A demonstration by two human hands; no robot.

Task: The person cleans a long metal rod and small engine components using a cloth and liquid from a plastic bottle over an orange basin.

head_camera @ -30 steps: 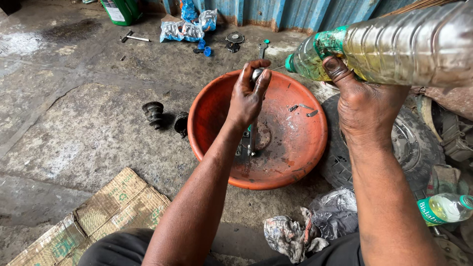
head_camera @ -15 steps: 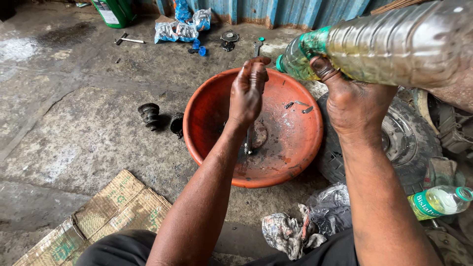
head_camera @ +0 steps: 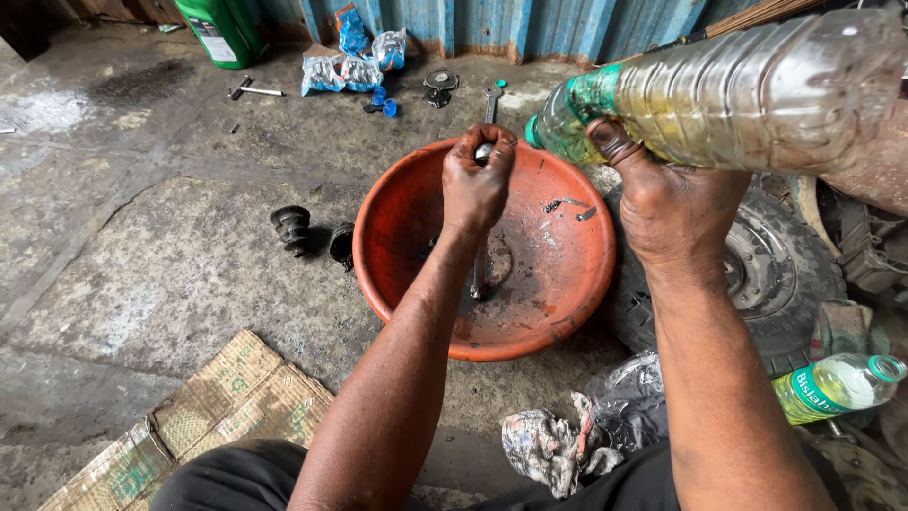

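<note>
While the left hand [head_camera: 478, 185] curls its fingers tightly around the rounded top of a small metal part [head_camera: 483, 150], it holds that part upright over the orange basin [head_camera: 567, 284], near the far rim. A thin metal shaft [head_camera: 478, 274] shows below the wrist and reaches down to the dark, greasy bottom of the basin. The right hand [head_camera: 676, 208] wraps around the neck end of a large clear plastic bottle [head_camera: 747, 90], thumb pressed on its underside. This bottle is tilted almost flat, its green-banded mouth pointing at the left hand, just beside the metal part; it is ribbed, grimy, and partly filled with yellowish liquid.

Left of the basin, 2 black ribbed rubber boots [head_camera: 291, 227] lie on the concrete floor [head_camera: 142, 246]. A small wheel [head_camera: 757, 274] sits right of the basin, touching it. A dirty rag [head_camera: 553, 449] lies near the person's lap, flattened cardboard [head_camera: 218, 407] at lower left, and a smaller bottle [head_camera: 837, 383] with a green label at the right edge.
</note>
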